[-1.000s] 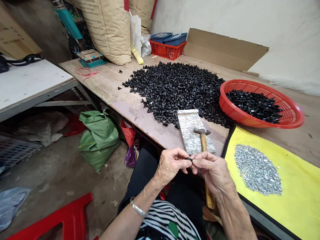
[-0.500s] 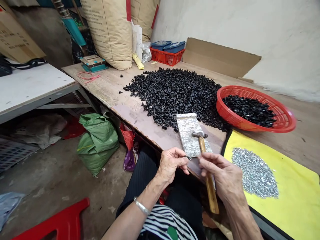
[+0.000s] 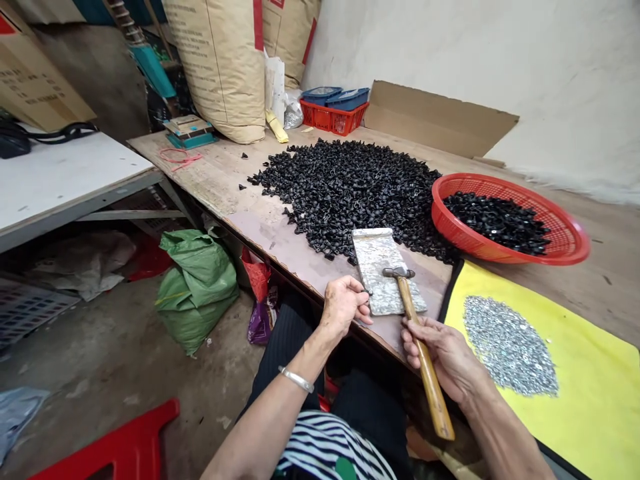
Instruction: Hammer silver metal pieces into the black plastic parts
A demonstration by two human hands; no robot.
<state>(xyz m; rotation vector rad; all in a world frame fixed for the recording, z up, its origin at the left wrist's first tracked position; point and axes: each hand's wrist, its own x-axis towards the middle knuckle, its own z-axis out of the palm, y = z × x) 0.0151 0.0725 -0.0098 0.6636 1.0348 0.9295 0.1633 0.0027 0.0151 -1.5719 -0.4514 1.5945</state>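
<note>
Between the fingertips of my left hand is a small black plastic piece with a bit of shiny metal on it. That hand is pinched, at the left edge of a worn silvery metal plate. My right hand is closed round the wooden handle of a hammer, whose small head hovers over or rests on the plate; I cannot tell which. Beyond the plate spreads a big heap of black plastic pieces. Small metal washers lie in a pile on a yellow cloth to the right.
A red plastic basket with more black pieces stands right of the heap. At the back are a red crate with blue trays, large paper sacks and a cardboard sheet. A green sack sits on the floor.
My left hand has moved slightly left and up, onto the plate's edge, with the black piece. My right hand has drawn back from it and closed on the hammer, whose handle end swung right.
</note>
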